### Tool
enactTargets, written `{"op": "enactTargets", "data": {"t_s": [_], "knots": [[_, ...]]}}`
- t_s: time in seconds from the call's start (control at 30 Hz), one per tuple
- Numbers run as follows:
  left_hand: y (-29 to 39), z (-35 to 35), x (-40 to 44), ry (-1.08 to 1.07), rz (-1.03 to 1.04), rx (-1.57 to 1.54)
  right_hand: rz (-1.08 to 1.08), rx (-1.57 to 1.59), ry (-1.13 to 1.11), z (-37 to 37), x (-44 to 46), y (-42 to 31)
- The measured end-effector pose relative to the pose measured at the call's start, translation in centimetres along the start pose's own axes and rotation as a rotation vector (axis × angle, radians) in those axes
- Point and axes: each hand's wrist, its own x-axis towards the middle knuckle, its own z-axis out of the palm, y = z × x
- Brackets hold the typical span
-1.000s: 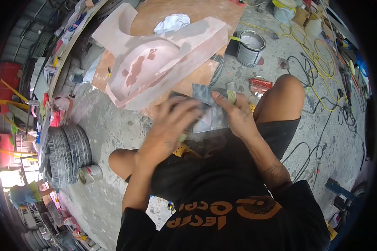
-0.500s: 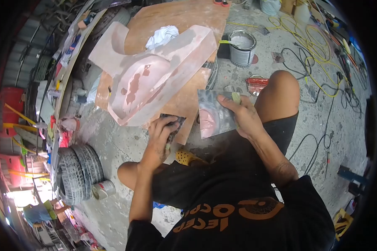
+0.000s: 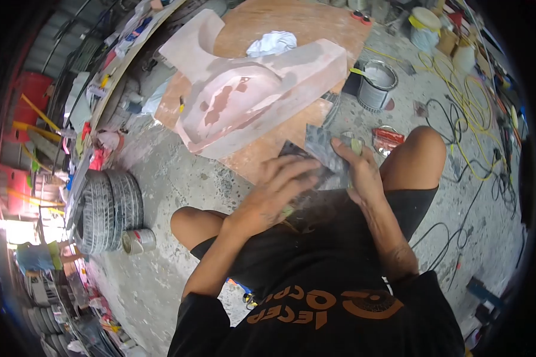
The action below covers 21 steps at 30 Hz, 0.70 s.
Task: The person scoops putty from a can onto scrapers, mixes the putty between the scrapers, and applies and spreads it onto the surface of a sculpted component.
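Observation:
My right hand (image 3: 364,174) grips a flat grey putty plate (image 3: 319,141), its thumb lying on top and a pale green edge showing behind the fingers. Against that plate, my left hand (image 3: 275,193) presses a dark flat putty spreader (image 3: 293,150), fingers stretched along its face. The two overlap in front of my lap, and the putty on the plate is hidden from view. Just beyond them lies a large curved panel (image 3: 262,89), pale pink and grey with darker reddish patches in its hollow. It rests on a brown wooden board (image 3: 244,163).
An open can (image 3: 375,95) of grey paste with a stick stands right of the panel. Nearby are a red tin (image 3: 388,140) and yellow cable coils (image 3: 458,89). Left are two dusty tyres (image 3: 104,205) and another can (image 3: 138,241). A white cloth (image 3: 272,43) lies behind the panel.
My left hand has moved right and brought the spreader onto the plate. Pink putty that showed on the plate is now covered. The view has turned, shifting the panel up and to the right.

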Motion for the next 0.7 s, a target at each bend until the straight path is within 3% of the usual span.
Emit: {"op": "enactTargets", "data": {"t_s": [0.13,0.3,0.47,0.63,0.7], "knots": [[-3.2,0.7,-4.1,0.07,-0.098,0.076,0.051,0.176,0.004,-0.2,0.6,0.3],[-3.0,-3.4,-4.4,0.211,-0.282,0.004,0.001,0.111,-0.062,2.9,2.5,-0.6],[-2.0,-8.5,-0.9,0.125,-0.292,0.108,-0.016,-0.048,-0.055,6.0,5.7,-0.6],[-3.6,-7.2,1.3,-0.068,-0.201,0.303,-0.112,-0.172,-0.068,7.5,8.9,0.5],[-4.4,-8.0,-0.4,-0.118,-0.209,0.188,0.016,-0.084,0.051,6.6,10.8,-0.2]]}}
